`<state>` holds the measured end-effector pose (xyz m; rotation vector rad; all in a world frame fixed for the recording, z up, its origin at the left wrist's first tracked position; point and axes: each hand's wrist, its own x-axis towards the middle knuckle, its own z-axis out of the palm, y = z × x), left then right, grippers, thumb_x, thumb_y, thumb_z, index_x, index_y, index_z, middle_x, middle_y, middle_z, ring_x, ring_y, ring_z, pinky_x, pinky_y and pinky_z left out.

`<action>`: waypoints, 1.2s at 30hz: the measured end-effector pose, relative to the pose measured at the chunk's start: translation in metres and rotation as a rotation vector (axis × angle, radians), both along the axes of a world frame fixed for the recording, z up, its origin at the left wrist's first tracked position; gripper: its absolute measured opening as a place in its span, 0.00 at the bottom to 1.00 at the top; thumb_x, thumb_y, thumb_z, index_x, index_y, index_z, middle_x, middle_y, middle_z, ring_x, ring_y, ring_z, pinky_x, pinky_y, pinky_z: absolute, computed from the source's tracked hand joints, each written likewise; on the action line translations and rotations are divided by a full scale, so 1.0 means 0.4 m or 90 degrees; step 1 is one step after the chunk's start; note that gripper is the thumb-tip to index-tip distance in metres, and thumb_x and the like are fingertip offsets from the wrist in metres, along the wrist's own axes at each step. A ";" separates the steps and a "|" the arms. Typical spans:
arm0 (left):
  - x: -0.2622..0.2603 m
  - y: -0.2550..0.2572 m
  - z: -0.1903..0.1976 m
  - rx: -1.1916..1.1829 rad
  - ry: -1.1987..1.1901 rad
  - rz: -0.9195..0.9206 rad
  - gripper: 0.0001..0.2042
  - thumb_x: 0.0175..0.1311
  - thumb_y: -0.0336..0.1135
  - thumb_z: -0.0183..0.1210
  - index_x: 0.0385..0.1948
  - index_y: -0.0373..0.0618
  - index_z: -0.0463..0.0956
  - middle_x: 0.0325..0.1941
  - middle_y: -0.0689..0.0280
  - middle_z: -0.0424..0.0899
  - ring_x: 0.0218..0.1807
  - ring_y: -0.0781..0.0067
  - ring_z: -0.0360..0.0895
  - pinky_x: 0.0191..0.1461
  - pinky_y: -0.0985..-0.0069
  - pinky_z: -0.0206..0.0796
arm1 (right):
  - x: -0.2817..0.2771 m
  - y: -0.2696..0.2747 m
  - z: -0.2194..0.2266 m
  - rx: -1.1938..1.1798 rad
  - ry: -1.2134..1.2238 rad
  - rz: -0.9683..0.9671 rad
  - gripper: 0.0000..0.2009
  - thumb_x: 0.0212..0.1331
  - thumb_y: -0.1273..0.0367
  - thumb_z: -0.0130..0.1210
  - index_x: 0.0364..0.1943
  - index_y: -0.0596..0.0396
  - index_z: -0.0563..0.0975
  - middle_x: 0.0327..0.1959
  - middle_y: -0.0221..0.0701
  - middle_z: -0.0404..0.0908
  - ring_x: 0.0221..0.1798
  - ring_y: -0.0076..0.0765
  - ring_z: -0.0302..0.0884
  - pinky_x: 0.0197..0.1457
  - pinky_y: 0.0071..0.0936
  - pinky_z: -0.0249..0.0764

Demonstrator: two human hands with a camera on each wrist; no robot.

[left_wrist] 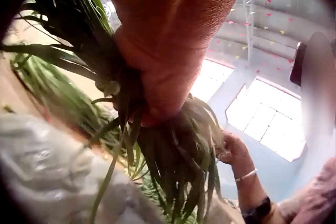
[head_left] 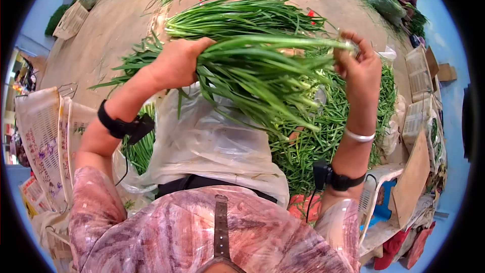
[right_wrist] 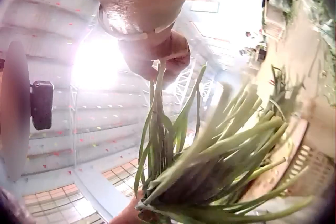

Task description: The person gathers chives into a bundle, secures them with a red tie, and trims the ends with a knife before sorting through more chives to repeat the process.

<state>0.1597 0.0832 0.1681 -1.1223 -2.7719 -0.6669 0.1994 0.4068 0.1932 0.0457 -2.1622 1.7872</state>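
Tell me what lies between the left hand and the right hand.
The head view shows long green leaves stretching from the left hand to the right hand.

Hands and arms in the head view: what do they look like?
Short sleeves are mottled pink and white. Each forearm has a black strap holding a small black device with a thin black cable. A plain silvery bangle circles the right wrist. Both hands are gloveless.
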 end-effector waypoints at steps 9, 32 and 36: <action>0.058 -0.065 -0.074 0.281 -0.909 0.048 0.27 0.39 0.20 0.61 0.49 0.41 0.69 0.35 0.63 0.78 0.32 0.74 0.75 0.36 0.75 0.70 | -0.163 0.101 0.005 0.216 0.012 0.039 0.08 0.51 0.74 0.54 0.35 0.63 0.77 0.21 0.28 0.77 0.19 0.16 0.68 0.20 0.14 0.62; 0.142 -0.111 -0.151 0.109 -0.536 0.108 0.25 0.40 0.27 0.63 0.46 0.31 0.71 0.40 0.58 0.81 0.41 0.76 0.75 0.51 0.77 0.65 | 0.061 -0.081 -0.135 0.635 0.228 0.247 0.08 0.43 0.75 0.56 0.30 0.49 0.76 0.31 0.29 0.76 0.33 0.37 0.75 0.31 0.31 0.73; 0.142 -0.108 -0.157 0.115 -0.540 0.115 0.25 0.40 0.29 0.63 0.46 0.32 0.71 0.40 0.58 0.81 0.41 0.76 0.75 0.50 0.77 0.65 | 0.093 -0.080 -0.141 0.529 0.144 0.216 0.08 0.45 0.77 0.57 0.31 0.53 0.75 0.27 0.31 0.76 0.27 0.38 0.76 0.27 0.31 0.72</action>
